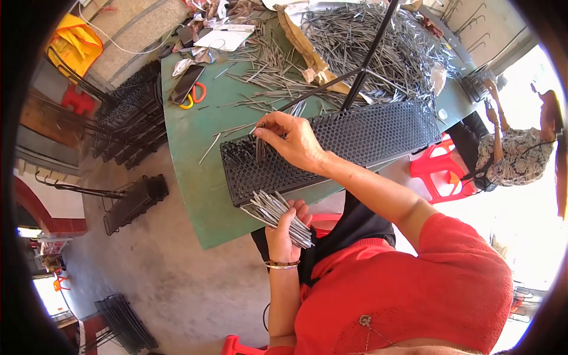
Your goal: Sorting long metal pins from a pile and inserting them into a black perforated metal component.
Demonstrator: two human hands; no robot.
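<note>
A bundle of thin grey metal rods (273, 214) lies in my left hand (284, 234), its fingers curled round them just off the near edge of the rack. My right hand (290, 141) is closed, thumb against fingertips, over the left end of a long black rack (378, 133) full of round holes. Below its fingertips a few dark rods (260, 150) hang down toward the holes. More rods stand upright in the rack's left end. Whether the right fingers still grip those rods' tops is partly hidden.
A big heap of loose rods (367, 47) covers the back of the green table (189, 160). A black pole rises behind the rack. Scissors (194, 96) and a phone (187, 84) lie at the left. Another person (515, 155) works at the right, near a red stool (438, 171).
</note>
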